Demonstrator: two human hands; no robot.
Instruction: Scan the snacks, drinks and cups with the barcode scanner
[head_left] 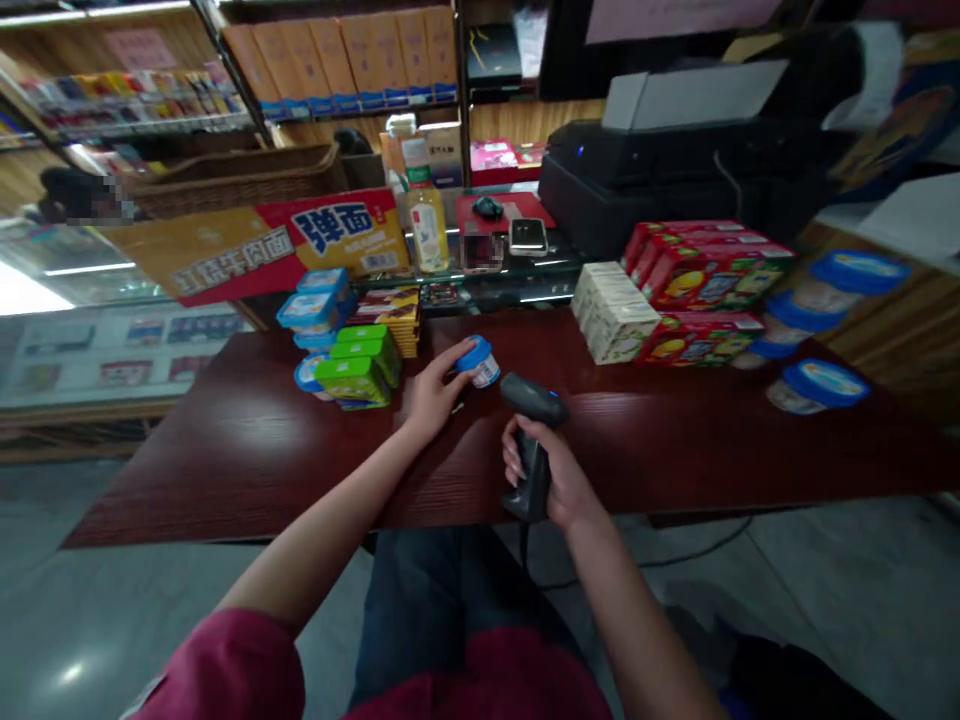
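Note:
My left hand [435, 392] grips a small tub with a blue lid [481, 365], tipped so that the barcode label on it shows. Wrapped round the handle of a dark grey barcode scanner [534, 400] is my right hand [546, 462]. The scanner's head points toward the tub, a short gap apart from it. Just left of my left hand stand green boxes [358, 365], a stack of yellow-brown packets [388, 312] and blue-lidded tubs [313, 308].
On the right of the brown table [645, 440] are cream boxes [615, 312], red boxes [709, 275] and clear tubs with blue lids [817, 385]. Behind stand a drink bottle [426, 215], a wicker basket [232, 180] and a black machine [637, 170]. The scanner's cable [675, 560] hangs below.

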